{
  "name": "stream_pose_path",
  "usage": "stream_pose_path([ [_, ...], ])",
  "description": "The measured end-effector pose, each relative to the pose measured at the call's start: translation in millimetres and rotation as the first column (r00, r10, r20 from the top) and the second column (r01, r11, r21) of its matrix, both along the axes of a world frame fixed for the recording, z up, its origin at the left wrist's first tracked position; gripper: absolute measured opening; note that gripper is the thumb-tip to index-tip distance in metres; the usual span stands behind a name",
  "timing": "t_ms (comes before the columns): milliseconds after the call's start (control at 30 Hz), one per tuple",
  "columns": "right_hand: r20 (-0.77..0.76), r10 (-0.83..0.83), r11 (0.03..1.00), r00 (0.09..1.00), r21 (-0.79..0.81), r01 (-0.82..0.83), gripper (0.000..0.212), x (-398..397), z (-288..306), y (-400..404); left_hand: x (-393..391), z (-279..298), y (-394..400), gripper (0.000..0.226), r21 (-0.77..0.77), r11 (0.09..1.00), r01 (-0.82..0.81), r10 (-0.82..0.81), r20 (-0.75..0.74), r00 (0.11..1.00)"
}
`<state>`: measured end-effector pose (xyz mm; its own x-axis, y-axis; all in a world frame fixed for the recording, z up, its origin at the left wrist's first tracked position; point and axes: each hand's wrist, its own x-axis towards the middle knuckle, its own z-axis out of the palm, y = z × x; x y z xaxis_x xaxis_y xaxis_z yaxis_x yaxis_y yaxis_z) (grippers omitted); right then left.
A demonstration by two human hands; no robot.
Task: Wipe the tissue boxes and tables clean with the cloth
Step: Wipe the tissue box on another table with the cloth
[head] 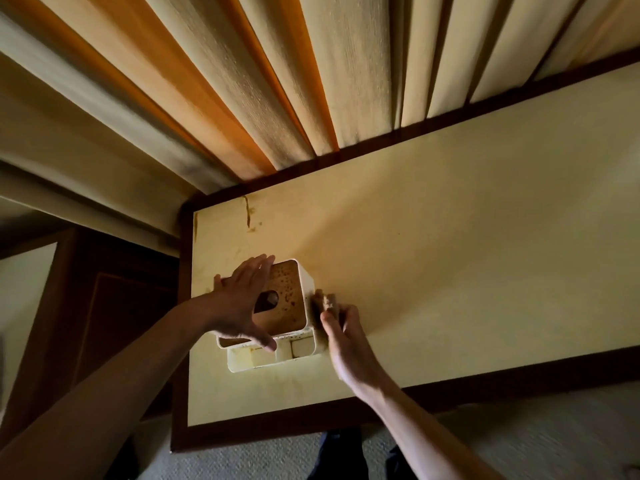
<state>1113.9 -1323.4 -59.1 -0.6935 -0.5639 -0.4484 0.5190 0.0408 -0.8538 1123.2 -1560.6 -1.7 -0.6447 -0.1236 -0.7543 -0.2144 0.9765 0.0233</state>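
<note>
- The box (287,299), white with a brown speckled top and a dark oval slot, stands on the table (450,237) near its left end, well in from the front edge.
- At the box's near side sits a low white tray part with small open compartments.
- The left hand (242,303) lies flat across the top and left side of the box, fingers spread, thumb reaching down to the near rim; it steadies the box without closing around it.
- The right hand (341,327) is clamped on a small wad of brownish cloth (327,303), fingers curled, pressing it against the box's right wall.
- The table top is pale cream with a dark wood border; brown streaks and smears (248,213) mark the far left corner.
- Curtains (277,81) in cream and orange folds hang behind the far edge of the table.
- Grey carpet (519,438) shows below the near edge.
</note>
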Motion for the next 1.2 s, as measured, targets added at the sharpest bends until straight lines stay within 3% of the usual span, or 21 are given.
stream_pose_path([
  [100,0.061,-0.033,0.999,0.998,-0.001,0.033,0.034,14.6,2.0,-15.3,0.4,1.2,0.1,0.155,0.001,1.000,-0.005,0.005,-0.007,1.000],
  [333,0.296,-0.224,0.972,0.929,0.001,0.234,0.027,20.0,-1.4,-31.5,4.4,-0.4,-5.1,0.151,0.022,0.996,-0.083,0.084,-0.051,0.995],
  [467,0.276,-0.228,0.973,0.934,0.031,0.228,0.028,17.0,-4.6,-42.2,3.7,3.5,-1.7,0.153,0.040,0.993,-0.115,0.118,-0.071,0.990],
  [600,0.223,-0.073,0.997,0.972,0.040,0.065,0.057,4.0,-2.0,-48.4,3.6,5.9,1.5,0.153,0.049,0.993,-0.111,0.115,-0.086,0.990],
  [767,0.237,-0.089,0.995,0.967,0.064,0.076,0.039,-17.5,1.2,-56.8,2.8,6.1,2.4,0.153,0.065,0.992,-0.113,0.119,-0.098,0.988],
  [900,0.273,-0.036,0.999,0.961,0.027,0.030,0.055,-42.1,11.7,-70.0,1.5,7.4,3.7,0.152,0.070,0.992,-0.108,0.115,-0.098,0.989],
  [1000,0.229,-0.019,0.999,0.973,0.048,0.008,0.053,-55.4,23.0,-72.3,1.7,6.9,3.6,0.152,0.073,0.992,-0.104,0.111,-0.096,0.989],
  [1100,0.017,-0.052,0.996,0.999,0.074,0.051,0.042,-47.8,22.2,-71.6,2.4,6.1,3.8,0.152,0.075,0.992,-0.104,0.111,-0.099,0.989],
  [1200,-0.070,-0.151,0.984,0.986,-0.105,0.143,0.041,-24.5,9.0,-69.3,2.8,4.1,1.5,0.151,0.080,0.992,-0.101,0.110,-0.106,0.988],
])
